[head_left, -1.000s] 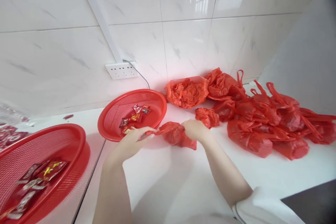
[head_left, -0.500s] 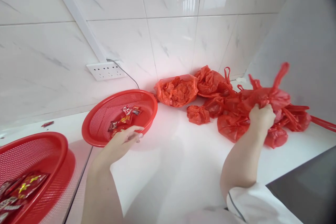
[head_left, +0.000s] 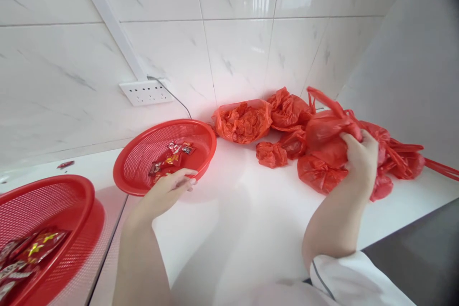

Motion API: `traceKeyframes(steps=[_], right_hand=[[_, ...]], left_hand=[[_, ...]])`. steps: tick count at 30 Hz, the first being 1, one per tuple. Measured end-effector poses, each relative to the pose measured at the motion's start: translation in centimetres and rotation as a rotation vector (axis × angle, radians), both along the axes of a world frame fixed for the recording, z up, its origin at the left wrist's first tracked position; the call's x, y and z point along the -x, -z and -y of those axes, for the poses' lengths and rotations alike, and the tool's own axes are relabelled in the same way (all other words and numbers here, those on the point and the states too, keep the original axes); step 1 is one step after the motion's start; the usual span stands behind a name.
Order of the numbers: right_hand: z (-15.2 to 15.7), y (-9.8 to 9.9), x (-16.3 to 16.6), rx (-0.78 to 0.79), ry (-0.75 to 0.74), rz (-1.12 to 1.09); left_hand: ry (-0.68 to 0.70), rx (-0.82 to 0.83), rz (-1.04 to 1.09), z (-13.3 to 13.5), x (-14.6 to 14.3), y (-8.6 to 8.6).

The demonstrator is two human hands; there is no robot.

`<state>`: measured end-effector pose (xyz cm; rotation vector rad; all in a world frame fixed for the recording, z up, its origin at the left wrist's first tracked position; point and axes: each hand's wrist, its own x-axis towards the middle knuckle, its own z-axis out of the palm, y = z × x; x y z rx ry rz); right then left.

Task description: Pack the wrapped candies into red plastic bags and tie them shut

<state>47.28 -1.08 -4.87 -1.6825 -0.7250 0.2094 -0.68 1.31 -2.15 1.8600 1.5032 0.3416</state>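
My left hand is at the near rim of a red perforated plastic basket, with its fingers over the rim and its thumb on the outer side. Several small wrapped snack packets lie inside that basket. On the right, my right hand grips a red plastic bag by its gathered side, above a heap of similar bags. One bag handle sticks up to the left. The bag's contents cannot be made out.
More red bags lie along the wall, among them a wide crumpled bag and a small bag. A second red basket with packets stands at lower left. One loose packet lies behind it. A socket strip is on the wall.
My right hand has turned and tilted the bag, swinging it leftward with its handle now pointing up-left. My left hand stays at the basket rim.
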Motion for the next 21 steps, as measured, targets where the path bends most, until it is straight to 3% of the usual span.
traceKeyframes(steps=[3,6,9,11,13,16,18,21], right_hand=[[-2.0,1.0,1.0,0.251,-0.170,0.144],[-3.9,2.5,1.7,0.640,-0.278,0.397],[-4.7,3.4,2.3,0.860,-0.444,0.438],[-4.6,3.1,2.9,0.893,-0.479,0.426],[-4.5,2.1,3.9,0.842,-0.404,0.480],[-4.9,0.5,6.8,0.531,-0.331,0.588],[-5.8,0.2,9.5,0.388,-0.478,0.604],[-7.6,1.3,13.6,0.576,-0.668,0.650]], left_hand=[[-0.003,0.005,0.001,0.0,0.0,-0.1],[-0.008,-0.001,0.002,0.1,-0.1,-0.1],[-0.007,-0.003,-0.001,0.1,-0.2,-0.2],[-0.010,0.000,-0.004,0.2,-0.2,-0.2],[-0.013,0.000,-0.003,0.2,-0.2,-0.2],[-0.010,-0.009,0.002,0.2,-0.2,0.0],[0.000,-0.022,-0.005,0.2,-0.1,0.1],[0.013,-0.045,-0.036,0.2,-0.1,0.1]])
